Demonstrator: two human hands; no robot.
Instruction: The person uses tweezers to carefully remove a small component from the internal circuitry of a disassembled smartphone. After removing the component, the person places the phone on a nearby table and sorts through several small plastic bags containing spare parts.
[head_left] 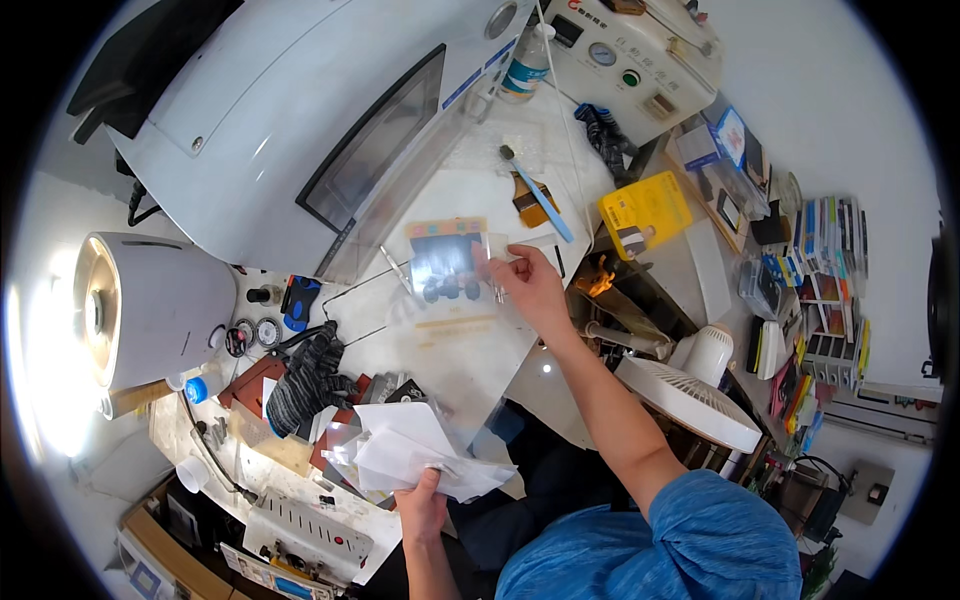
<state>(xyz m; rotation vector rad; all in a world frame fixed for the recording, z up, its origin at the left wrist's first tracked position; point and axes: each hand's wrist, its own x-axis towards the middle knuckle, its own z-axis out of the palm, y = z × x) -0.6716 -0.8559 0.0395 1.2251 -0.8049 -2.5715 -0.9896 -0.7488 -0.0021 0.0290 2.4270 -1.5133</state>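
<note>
My left hand [423, 508] is closed on a loose bunch of white paper sheets [405, 445], thumb on top, at the front edge of the table. My right hand [532, 287] reaches over the white tabletop with thumb and fingers pinched at the right edge of a clear plastic sheet. The sheet has a dark, shiny picture [447, 262] and an orange band along its top; its outline blurs into the white surface. A thin pale stick [396, 268] lies to its left. Beyond lies a blue toothbrush [538, 195] across a small brown piece [531, 200].
A large white machine [290, 120] with a dark window fills the back left. Striped gloves [305, 380] lie left of the papers. A yellow package [645, 213], a white fan [690, 395] and a gauge box [630, 65] stand to the right. A bottle [525, 65] is at the back.
</note>
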